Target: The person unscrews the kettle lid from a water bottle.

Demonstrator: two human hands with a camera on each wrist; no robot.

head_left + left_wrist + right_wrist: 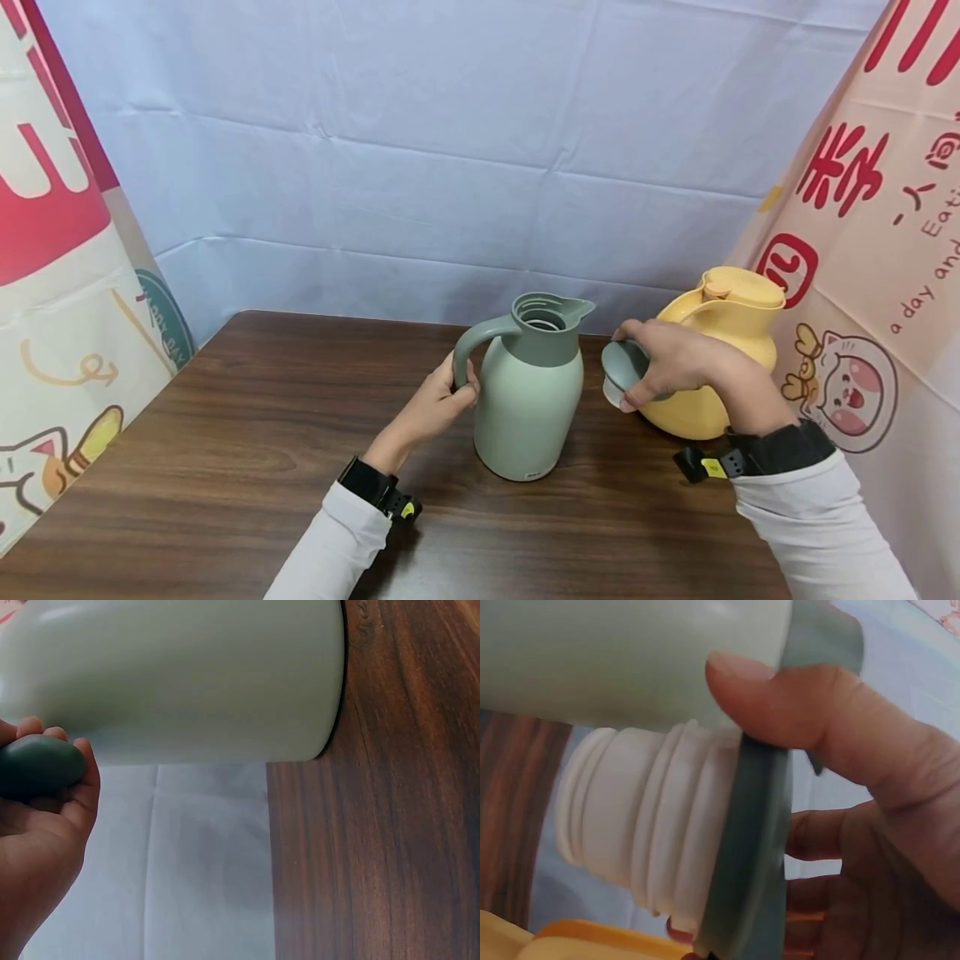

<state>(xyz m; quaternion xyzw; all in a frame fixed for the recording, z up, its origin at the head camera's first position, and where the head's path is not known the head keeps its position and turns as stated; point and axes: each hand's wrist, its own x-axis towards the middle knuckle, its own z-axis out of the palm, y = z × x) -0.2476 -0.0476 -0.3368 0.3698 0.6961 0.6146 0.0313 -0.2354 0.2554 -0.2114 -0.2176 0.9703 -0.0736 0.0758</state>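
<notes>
A pale green thermos jug stands upright on the table, its top uncovered and its spout pointing right. My left hand grips the jug's darker green handle; in the left wrist view, fingers curl round the handle's lower end. To the right of the jug, my right hand holds the lid by its grey-green cap, tilted and off the jug. The right wrist view shows the lid's white threaded plug pointing left, with the thumb on the cap's edge.
A yellow thermos jug stands behind my right hand, its lid on. The dark wooden table reaches back to a pale blue cloth. Printed cloths hang at the left and right.
</notes>
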